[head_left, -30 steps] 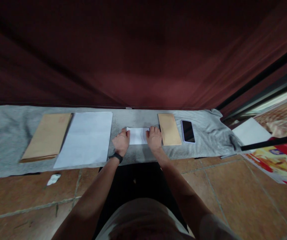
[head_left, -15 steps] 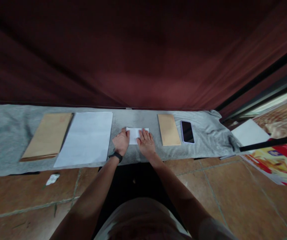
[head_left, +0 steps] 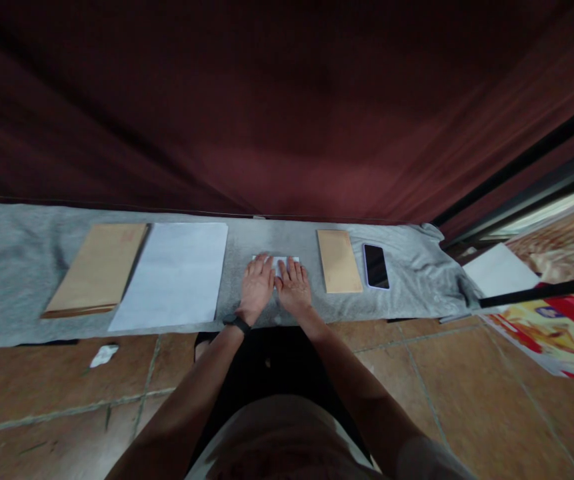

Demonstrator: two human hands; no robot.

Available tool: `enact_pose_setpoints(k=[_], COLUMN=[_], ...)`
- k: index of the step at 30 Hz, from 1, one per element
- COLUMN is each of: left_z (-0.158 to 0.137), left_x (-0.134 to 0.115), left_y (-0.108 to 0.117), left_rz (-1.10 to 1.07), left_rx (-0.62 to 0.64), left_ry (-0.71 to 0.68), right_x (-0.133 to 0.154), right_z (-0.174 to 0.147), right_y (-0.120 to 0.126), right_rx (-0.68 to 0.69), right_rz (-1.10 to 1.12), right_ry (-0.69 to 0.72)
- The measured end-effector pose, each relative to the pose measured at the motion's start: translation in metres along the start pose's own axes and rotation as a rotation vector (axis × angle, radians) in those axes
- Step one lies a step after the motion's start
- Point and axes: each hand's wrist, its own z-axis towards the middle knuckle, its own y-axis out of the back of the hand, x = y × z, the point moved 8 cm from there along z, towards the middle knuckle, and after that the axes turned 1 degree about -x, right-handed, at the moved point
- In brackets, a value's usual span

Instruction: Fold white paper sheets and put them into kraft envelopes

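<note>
A small folded white paper (head_left: 280,261) lies on the grey cloth (head_left: 277,237), mostly covered by my hands. My left hand (head_left: 257,285) rests flat on its left part, fingers stretched forward. Over the right part lies my right hand (head_left: 294,285), palm down with the fingers out. Both thumbs come close together at the middle of the paper. A dark band (head_left: 237,323) circles my left wrist. Large white sheets (head_left: 171,273) lie to the left, beside a stack of brown envelopes (head_left: 97,267). Right of my hands is a smaller tan envelope (head_left: 339,261).
A phone (head_left: 376,266) with a dark screen lies at the right of the cloth. Behind the surface hangs a dark red curtain (head_left: 287,147). A colourful box (head_left: 561,327) and a black bar (head_left: 541,291) are at the far right. Crumpled white paper (head_left: 103,355) lies on the tiled floor.
My left hand has moved from the paper's left edge onto its top, fingers now flattened. My right hand stays almost in place. The view has shifted slightly.
</note>
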Motion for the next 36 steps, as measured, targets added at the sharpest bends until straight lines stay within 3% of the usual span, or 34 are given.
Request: enact_pose_setpoints(k=[7, 17, 24, 30, 36], left_z=[-0.008, -0.013, -0.014, -0.014, -0.013], left_x=[-0.004, 0.009, 0.013, 0.013, 0.013], left_y=[-0.031, -0.029, -0.030, -0.032, -0.032], left_rz=[-0.003, 0.025, 0.026, 0.069, 0.078], left_rx=[0.118, 0.067, 0.060, 0.108, 0.124], left_ry=[-0.041, 0.038, 0.037, 0.035, 0.044], right_x=[-0.002, -0.022, -0.025, 0.016, 0.008], right_z=[-0.002, -0.011, -0.005, 0.008, 0.007], right_y=[-0.002, 0.002, 0.014, 0.007, -0.004], right_rx=[0.002, -0.133, -0.113, 0.003, 0.016], right_rz=[-0.005, 0.004, 0.035, 0.120, 0.107], right_ry=[-0.024, -0.122, -0.163, 0.034, 0.037])
